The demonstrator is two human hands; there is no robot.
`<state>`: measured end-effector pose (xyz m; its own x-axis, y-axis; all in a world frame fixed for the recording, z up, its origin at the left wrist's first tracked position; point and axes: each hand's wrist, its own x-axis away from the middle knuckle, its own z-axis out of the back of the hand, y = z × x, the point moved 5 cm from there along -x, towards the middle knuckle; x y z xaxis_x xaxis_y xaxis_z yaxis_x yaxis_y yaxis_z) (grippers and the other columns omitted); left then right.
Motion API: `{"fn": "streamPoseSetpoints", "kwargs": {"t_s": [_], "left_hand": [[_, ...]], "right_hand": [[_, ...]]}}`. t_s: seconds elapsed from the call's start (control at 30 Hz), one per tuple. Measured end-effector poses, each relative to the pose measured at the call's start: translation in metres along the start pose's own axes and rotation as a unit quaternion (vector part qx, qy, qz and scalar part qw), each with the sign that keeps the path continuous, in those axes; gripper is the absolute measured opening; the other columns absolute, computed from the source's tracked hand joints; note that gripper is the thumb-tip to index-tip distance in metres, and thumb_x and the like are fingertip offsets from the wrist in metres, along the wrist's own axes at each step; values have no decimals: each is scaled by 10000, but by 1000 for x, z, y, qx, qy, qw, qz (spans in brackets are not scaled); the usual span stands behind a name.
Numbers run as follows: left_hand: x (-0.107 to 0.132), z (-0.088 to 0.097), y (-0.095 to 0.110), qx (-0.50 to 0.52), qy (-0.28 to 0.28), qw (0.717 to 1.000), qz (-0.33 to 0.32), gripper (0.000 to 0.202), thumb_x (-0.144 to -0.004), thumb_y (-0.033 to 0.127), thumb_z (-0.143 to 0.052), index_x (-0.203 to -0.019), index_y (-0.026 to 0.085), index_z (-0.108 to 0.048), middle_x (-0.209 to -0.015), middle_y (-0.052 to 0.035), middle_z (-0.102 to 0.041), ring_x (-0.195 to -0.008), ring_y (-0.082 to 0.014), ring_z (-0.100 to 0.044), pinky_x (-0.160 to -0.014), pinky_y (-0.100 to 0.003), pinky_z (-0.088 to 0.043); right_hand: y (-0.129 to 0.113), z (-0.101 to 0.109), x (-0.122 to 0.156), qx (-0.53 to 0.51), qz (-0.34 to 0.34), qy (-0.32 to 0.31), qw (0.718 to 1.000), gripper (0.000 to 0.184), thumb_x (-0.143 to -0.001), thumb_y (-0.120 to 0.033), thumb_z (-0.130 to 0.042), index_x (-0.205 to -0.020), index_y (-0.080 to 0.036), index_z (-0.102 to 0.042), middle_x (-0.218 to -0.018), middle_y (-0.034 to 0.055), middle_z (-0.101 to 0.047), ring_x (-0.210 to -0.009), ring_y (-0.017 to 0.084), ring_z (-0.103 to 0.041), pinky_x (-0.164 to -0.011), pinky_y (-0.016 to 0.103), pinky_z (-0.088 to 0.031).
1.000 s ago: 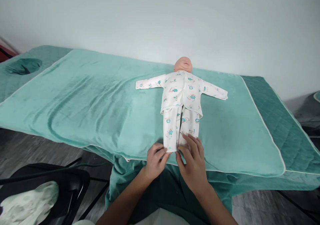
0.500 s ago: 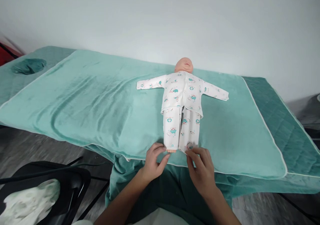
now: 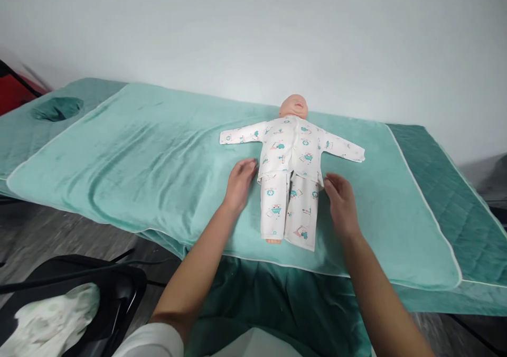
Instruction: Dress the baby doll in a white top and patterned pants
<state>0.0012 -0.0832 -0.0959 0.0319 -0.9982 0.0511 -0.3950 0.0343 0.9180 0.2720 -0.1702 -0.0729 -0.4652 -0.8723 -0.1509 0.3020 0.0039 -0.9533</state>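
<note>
A baby doll (image 3: 293, 106) lies on its back, dressed in a white printed long-sleeved shirt (image 3: 291, 143) and matching trousers (image 3: 274, 209). Its sleeves are spread out to both sides. The toes show below the left trouser leg in the view; the right leg's cuff hides the other foot. My left hand (image 3: 238, 185) is beside the shirt's left edge, its fingers loosely bent and holding nothing visible. Close to the hem's right corner is my right hand (image 3: 340, 201), thumb and fingers slightly apart; whether the fingertips touch the cloth I cannot tell.
A green velvet sheet (image 3: 166, 135) with white piping covers the padded bed (image 3: 447, 188), which has a face hole (image 3: 58, 109) at its left end. The white wall (image 3: 253, 35) stands behind. A black chair (image 3: 119, 288) at lower left carries a crumpled white printed cloth (image 3: 59, 315).
Both hands have let go of the trouser cuffs and moved up to either side of the shirt hem. The right trouser leg now lies flat and straight. The view has shifted slightly.
</note>
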Motion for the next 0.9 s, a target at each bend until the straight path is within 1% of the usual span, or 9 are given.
{"fn": "streamPoseSetpoints", "kwargs": {"t_s": [0.07, 0.13, 0.23, 0.3, 0.4, 0.5, 0.67, 0.77, 0.9], "left_hand": [[-22, -17, -3, 56, -56, 995, 59, 317, -810, 385, -760, -999, 144, -679, -1101, -97, -729, -1056, -222, -690, -1016, -386, -522], [-36, -32, -6, 77, -98, 987, 106, 368, -786, 386, -789, -1025, 123, -693, -1060, -106, -749, -995, -229, -709, -964, -376, -550], [-44, -45, -9, 90, -131, 976, 147, 438, -765, 334, -814, -1126, 120, -689, -1098, -114, -759, -981, -232, -722, -937, -362, -568], [-47, -48, -9, 98, -139, 973, 155, 472, -751, 290, -821, -1170, 126, -679, -1127, -115, -759, -979, -231, -728, -933, -354, -572], [-52, -50, -8, 103, -141, 974, 145, 499, -746, 257, -817, -1207, 138, -667, -1176, -115, -750, -992, -229, -728, -914, -337, -577], [-61, -54, -6, 101, -143, 976, 132, 504, -755, 255, -807, -1222, 139, -660, -1214, -120, -737, -1008, -236, -725, -903, -339, -582], [-75, -57, -8, 103, -137, 976, 134, 552, -731, 258, -824, -1241, 139, -649, -1210, -122, -737, -1051, -256, -715, -989, -397, -556], [-74, -53, -10, 91, -114, 980, 135, 537, -735, 291, -827, -1226, 152, -660, -1206, -110, -738, -1084, -263, -704, -1016, -404, -542], [-63, -47, -9, 58, -62, 990, 114, 501, -760, 341, -814, -1209, 176, -668, -1265, -94, -712, -1158, -255, -670, -1044, -388, -522]], "right_hand": [[11, -18, -32, -98, -81, -26, 992, 423, -865, -484, -660, -1176, -199, -625, -1207, 98, -697, -1096, 248, -669, -940, 429, -558], [15, -36, -53, -184, -128, -77, 972, 416, -807, -474, -723, -1106, -191, -669, -1121, 85, -740, -1032, 258, -698, -895, 406, -579], [13, -50, -64, -258, -157, -126, 945, 340, -776, -462, -766, -996, -207, -722, -1047, 60, -772, -959, 251, -719, -816, 360, -598], [11, -51, -65, -282, -160, -133, 936, 313, -772, -447, -785, -989, -227, -736, -1047, 37, -779, -937, 232, -725, -782, 338, -601], [9, -51, -68, -308, -159, -130, 929, 328, -764, -416, -807, -1035, -247, -737, -1068, 10, -777, -932, 206, -724, -766, 314, -597], [6, -54, -77, -323, -159, -136, 923, 321, -763, -388, -809, -1041, -243, -738, -1078, 7, -774, -942, 194, -717, -763, 292, -588], [6, -58, -90, -316, -152, -150, 924, 365, -785, -403, -787, -1107, -242, -724, -1125, 20, -764, -977, 209, -712, -808, 323, -588], [8, -56, -87, -308, -148, -148, 928, 411, -794, -423, -779, -1164, -260, -705, -1208, 24, -738, -1021, 220, -707, -857, 357, -584], [11, -48, -74, -299, -164, -125, 931, 453, -781, -395, -787, -1204, -266, -691, -1189, 28, -740, -1002, 228, -706, -851, 383, -584]]}}
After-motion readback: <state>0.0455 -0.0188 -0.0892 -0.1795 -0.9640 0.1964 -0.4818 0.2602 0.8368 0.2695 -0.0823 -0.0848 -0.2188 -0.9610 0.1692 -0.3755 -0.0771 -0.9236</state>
